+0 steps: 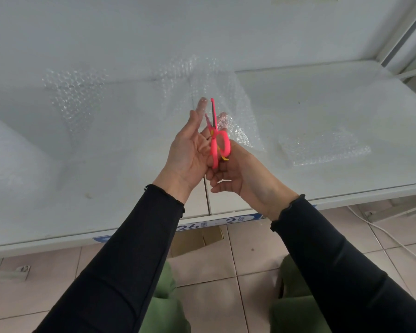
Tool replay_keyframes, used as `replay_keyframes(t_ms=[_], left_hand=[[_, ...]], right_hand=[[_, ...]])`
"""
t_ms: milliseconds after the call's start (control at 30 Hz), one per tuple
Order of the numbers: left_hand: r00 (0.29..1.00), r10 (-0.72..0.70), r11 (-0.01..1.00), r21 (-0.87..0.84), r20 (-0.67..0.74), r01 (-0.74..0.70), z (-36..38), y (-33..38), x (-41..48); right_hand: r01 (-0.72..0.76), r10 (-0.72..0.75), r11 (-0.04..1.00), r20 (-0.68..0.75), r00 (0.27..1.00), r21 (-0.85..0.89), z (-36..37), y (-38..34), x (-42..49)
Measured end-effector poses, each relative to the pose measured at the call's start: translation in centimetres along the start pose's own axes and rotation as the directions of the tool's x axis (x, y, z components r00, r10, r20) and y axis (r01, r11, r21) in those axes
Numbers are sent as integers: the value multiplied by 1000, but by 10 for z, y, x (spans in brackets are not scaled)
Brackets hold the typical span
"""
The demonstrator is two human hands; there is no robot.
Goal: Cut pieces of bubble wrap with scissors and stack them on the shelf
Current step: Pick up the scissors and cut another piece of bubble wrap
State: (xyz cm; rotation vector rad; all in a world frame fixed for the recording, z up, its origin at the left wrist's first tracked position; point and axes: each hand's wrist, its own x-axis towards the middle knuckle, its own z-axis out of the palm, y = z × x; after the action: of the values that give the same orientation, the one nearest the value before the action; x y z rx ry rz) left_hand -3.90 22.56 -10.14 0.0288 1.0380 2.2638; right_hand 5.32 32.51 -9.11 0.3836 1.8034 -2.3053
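The left hand (190,150) is held palm up, its fingers stretched forward and close together, lying flat under the bubble wrap (216,92) beside the blades. The right hand (235,174) curls its fingers round the pink scissors (216,140); one ring shows empty toward the camera, and the digits grip the handle below it, with one fingertip showing through the film just right of the blades. The blades point up and away from the person and stand slightly apart, the wrap between them. Both hands meet over the front part of the white shelf (322,97). The clear sheet runs from the scissors back toward the rear wall and spreads left across the surface. A cut piece (322,150) lies flat on the shelf, well to the right of the hands. Black sleeves (322,248) cover both arms to the wrists. A blue label strip (190,225) with numbers runs along the shelf's front edge, and below it are pale floor tiles (250,248) and green trousers (163,308)
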Motion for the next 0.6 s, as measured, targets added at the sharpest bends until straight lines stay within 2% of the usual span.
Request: replay_keyframes(t_ms=[167,433,600], left_hand=[[999,7,1000,8,51,-8,-1,3,-2],[993,11,1000,-27,120,-7,-2,1,-2],[989,-4,996,-83,146,16,-6,3,0]], right_hand=[[-59,54,987,38,998,149,-2,-3,-1],[-13,14,974,-3,1000,225,3,3,-2],[-46,41,982,28,999,181,3,-1,-4]])
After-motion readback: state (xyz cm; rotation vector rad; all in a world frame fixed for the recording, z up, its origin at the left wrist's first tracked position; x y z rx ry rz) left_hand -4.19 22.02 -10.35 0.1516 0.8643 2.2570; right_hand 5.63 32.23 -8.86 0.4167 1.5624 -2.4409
